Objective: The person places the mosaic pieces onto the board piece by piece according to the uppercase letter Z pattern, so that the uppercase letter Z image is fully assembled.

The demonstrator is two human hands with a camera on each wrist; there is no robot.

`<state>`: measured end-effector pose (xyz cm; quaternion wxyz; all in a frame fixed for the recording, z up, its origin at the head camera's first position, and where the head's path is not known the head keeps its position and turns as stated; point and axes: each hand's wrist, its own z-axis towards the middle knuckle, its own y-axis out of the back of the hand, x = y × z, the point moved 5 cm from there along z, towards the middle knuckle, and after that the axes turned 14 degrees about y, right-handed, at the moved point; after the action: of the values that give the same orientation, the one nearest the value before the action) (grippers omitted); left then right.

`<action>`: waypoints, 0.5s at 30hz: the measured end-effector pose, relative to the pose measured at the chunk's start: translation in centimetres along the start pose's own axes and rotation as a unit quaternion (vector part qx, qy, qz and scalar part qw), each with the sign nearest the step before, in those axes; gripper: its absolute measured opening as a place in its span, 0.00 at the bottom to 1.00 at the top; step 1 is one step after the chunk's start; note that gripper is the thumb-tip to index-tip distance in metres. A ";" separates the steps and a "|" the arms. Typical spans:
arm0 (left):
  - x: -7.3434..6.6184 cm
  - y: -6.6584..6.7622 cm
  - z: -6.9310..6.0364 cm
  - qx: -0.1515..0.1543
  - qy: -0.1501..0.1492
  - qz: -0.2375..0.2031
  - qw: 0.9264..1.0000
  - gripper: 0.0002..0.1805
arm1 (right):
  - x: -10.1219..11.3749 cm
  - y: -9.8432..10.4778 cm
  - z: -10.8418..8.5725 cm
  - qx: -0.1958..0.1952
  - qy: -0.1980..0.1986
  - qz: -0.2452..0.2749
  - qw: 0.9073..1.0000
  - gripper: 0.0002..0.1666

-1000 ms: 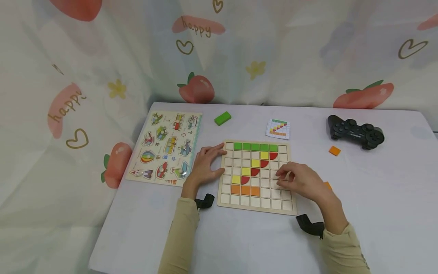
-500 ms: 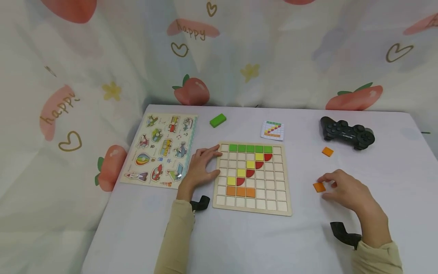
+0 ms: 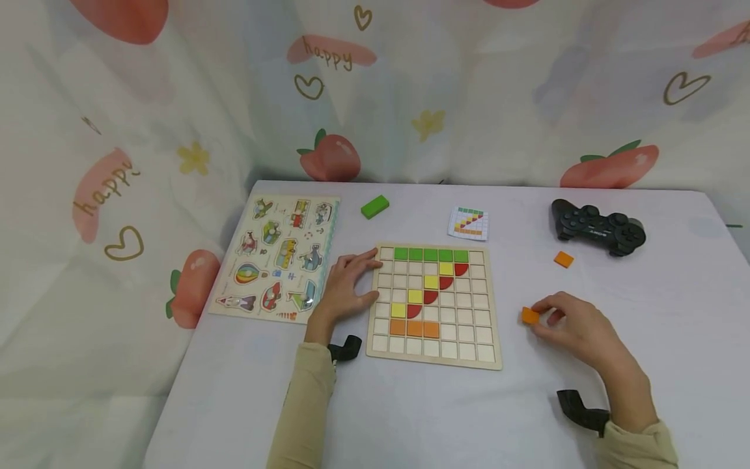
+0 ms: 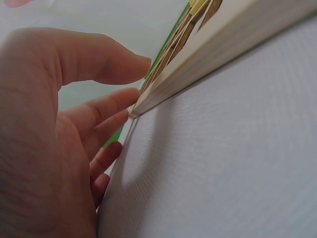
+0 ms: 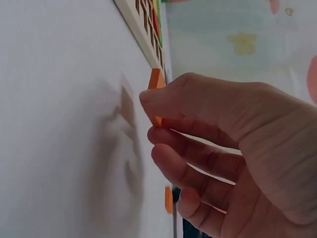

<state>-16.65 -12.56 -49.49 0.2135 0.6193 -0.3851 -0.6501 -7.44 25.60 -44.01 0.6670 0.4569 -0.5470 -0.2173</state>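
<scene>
My right hand (image 3: 580, 329) pinches an orange square tile (image 3: 530, 316) between thumb and fingertips, to the right of a wooden grid board (image 3: 433, 363). In the right wrist view this tile (image 5: 155, 78) is held just above the table, its shadow beside it. My left hand (image 3: 342, 296) rests at the board's left edge, thumb and fingers spread and fairly straight. On the grid, a green row (image 3: 431, 255) runs along the top. Yellow squares (image 3: 430, 282) and red quarter-round tiles (image 3: 430, 297) step diagonally down to several orange squares (image 3: 414, 328) near the bottom.
Another orange tile (image 3: 564, 259) lies below a black game controller (image 3: 597, 228). Behind the board are a pattern card (image 3: 468, 223) and a green block (image 3: 375, 207). A picture puzzle board (image 3: 272, 257) lies left, close to my left hand. A printed curtain hangs behind.
My right hand left the board, went right to an orange tile on the table, and now holds it slightly closer to the board. My left hand stays at the board's edge.
</scene>
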 end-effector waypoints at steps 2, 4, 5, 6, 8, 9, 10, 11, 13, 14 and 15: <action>0.0 0.1 0.0 -0.002 0.000 -0.001 1.000 0.32 | 1.5 -0.6 0.7 -0.014 0.041 0.018 0.999 0.17; 0.0 0.1 0.0 -0.004 0.003 0.001 1.000 0.32 | 2.9 -1.3 1.6 -0.018 0.074 0.034 0.997 0.16; 0.1 0.1 0.0 -0.004 0.005 0.002 1.000 0.32 | 3.6 -1.8 2.0 -0.016 0.087 0.043 0.995 0.16; 0.1 0.1 0.0 -0.003 0.005 0.002 1.000 0.32 | 4.1 -2.2 2.3 -0.015 0.098 0.050 0.994 0.15; 0.0 0.1 -0.1 -0.001 0.005 0.001 1.000 0.32 | 5.1 -3.0 2.9 -0.007 0.113 0.057 0.992 0.15; 0.0 0.1 -0.1 0.000 0.005 0.001 1.000 0.32 | 5.6 -3.4 3.2 -0.003 0.119 0.060 0.991 0.15; 0.0 0.1 -0.1 0.002 0.005 0.001 1.000 0.32 | 6.0 -3.8 3.4 0.001 0.124 0.062 0.990 0.15; -0.1 0.0 -0.1 0.003 0.005 0.001 1.000 0.32 | 6.3 -4.2 3.6 0.007 0.128 0.063 0.990 0.15; -0.1 0.0 -0.1 0.003 0.005 0.004 1.000 0.32 | 7.0 -4.8 3.9 0.016 0.133 0.063 0.989 0.15; -0.1 0.0 0.0 0.003 0.004 0.004 1.000 0.32 | 7.2 -5.1 4.0 0.019 0.136 0.062 0.989 0.15; -0.2 0.0 0.0 0.003 0.004 0.005 1.000 0.32 | 7.5 -5.4 4.1 0.020 0.139 0.060 0.988 0.15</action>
<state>-16.63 -12.47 -49.37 0.2162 0.6203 -0.3892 -0.6457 -7.79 15.58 -44.66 0.7389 0.4624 -0.4798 -0.1002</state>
